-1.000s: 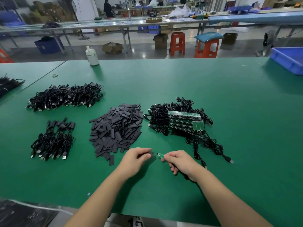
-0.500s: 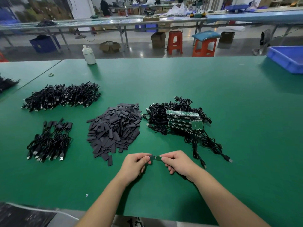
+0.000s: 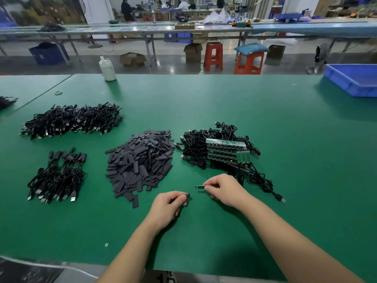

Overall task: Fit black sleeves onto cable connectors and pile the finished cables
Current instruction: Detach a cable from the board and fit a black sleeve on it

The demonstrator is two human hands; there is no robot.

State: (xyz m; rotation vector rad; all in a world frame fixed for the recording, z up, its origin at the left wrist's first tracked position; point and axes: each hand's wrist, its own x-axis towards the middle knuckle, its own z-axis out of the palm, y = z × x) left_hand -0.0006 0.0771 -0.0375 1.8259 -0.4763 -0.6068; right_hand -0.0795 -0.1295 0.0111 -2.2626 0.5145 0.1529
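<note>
Sleeves and connector meet at lower centre of the frame, where we hold one of each. Our left hand [image 3: 169, 205] pinches a black sleeve [image 3: 187, 195] between thumb and forefinger, its open end poking out to the right. Our right hand [image 3: 223, 189] pinches a cable's connector [image 3: 199, 187], its tip pointing left towards the sleeve. The two are near but apart, the connector slightly higher, so we judge the fit is not yet made; held end to end like this, they need only lining up and sliding together.

Just above our left hand lies the heap of loose sleeves [image 3: 140, 162], within easy reach. Above our right hand sits the tangle of unsleeved cables [image 3: 220, 152], green boards showing, and the cable we hold seems to trail back into it. At centre left a small pile of cables [image 3: 57, 176] and, above it, a larger pile [image 3: 71, 121] look to us like finished work, kept clear of the supply. Everything rests on the green table [image 3: 265, 123]; a white bottle [image 3: 107, 69] stands at its far edge, a blue bin [image 3: 355, 80] at upper right.
</note>
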